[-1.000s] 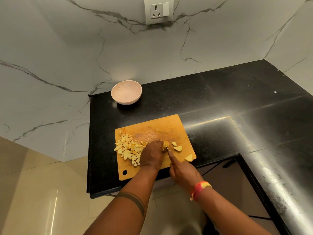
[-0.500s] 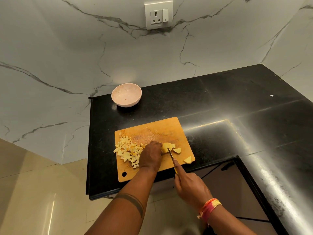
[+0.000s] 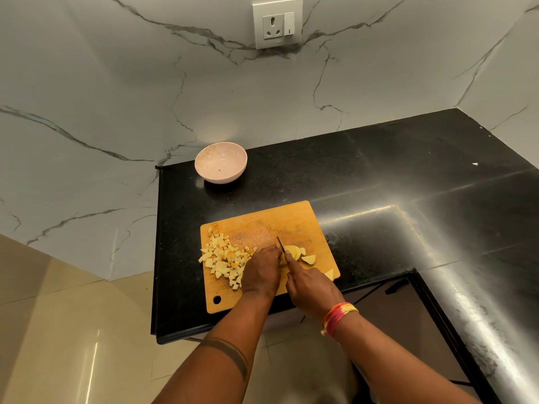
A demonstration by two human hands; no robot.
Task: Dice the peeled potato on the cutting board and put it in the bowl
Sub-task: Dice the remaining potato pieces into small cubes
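Note:
A wooden cutting board lies on the black counter. A heap of diced potato covers its left half. My left hand holds down a stack of potato slices with curled fingers. My right hand grips a knife, its blade standing across the slices right beside my left fingertips. Two loose potato wedges lie to the right, one near the board's right edge. The pink bowl stands at the counter's back left corner, apart from the board.
The black counter turns an L-corner to the right, with a marble wall behind and a wall socket above. The counter's front edge runs just below the board; tiled floor lies beyond at left.
My right hand has moved forward, bringing the knife from the board's front back onto the slices. My left hand stays on the potato.

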